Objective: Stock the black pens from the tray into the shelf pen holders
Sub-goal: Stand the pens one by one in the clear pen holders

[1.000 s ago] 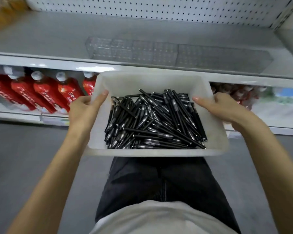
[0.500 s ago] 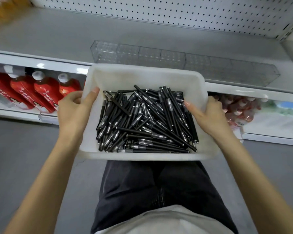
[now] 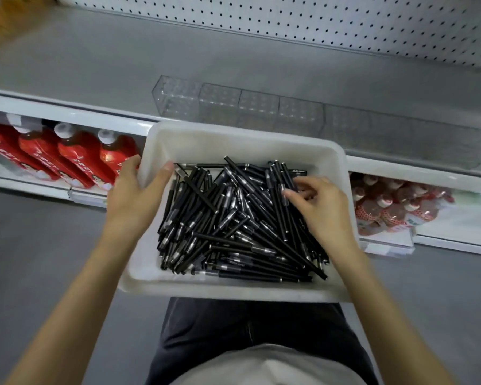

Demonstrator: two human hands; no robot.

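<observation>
A white rectangular plastic tray (image 3: 242,140) is sitting in front of the person's waist, just below the front edge of the grey metal shelf (image 3: 100,65), and it serves here as the landmark. Inside the tray, a loose heap of slim black pens with silver bands (image 3: 233,226) is lying crisscrossed, covering most of its floor. The left hand (image 3: 135,195) is gripping the tray's left rim, thumb lying over the inner wall and fingers curled around the outside, so it is clamped on the tray. The right hand (image 3: 321,207) is reaching into the tray's right half, its fingertips (image 3: 289,193) curling down among the pens on that side; whether they are actually pinching a pen cannot be told. Beyond the tray's far edge, a row of clear plastic pen holders (image 3: 239,107) is standing on the shelf, running off to the right. Behind them a white pegboard back panel (image 3: 289,20) is rising. Below the shelf, to the left of the tray, red bottles with white caps (image 3: 75,154) are lying in a row; to the tray's right, smaller red-patterned bottles (image 3: 386,207) are clustering.
</observation>
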